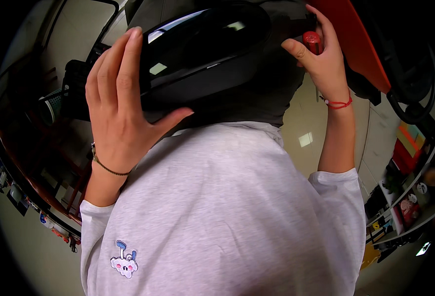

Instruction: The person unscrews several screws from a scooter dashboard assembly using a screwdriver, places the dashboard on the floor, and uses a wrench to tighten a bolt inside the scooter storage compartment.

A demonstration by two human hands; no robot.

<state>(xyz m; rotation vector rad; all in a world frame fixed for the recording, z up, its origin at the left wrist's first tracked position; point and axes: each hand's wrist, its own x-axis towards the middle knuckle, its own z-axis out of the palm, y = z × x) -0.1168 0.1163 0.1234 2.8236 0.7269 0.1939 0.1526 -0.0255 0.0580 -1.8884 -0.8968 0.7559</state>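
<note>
A glossy black device point(210, 37) with a rounded top lies across my lap; its exact kind I cannot make out. My left hand point(118, 86) rests along its left end, fingers stretched out and thumb spread away near the front edge. At the device's far right is my right hand point(323, 59), with a red-handled screwdriver point(312, 42) tucked in the palm between thumb and fingers. Part of a thin metal shaft shows below that hand. The right fingertips reach the dark area at the far side, where their contact is hard to see.
A red-orange panel point(360, 44) slants close beside my right hand. Shelves point(415, 217) with assorted items stand at the right. On the left are dark wooden furniture point(35, 153) and a green-and-white basket point(51, 106). Pale floor tiles point(301, 123) show past my lap.
</note>
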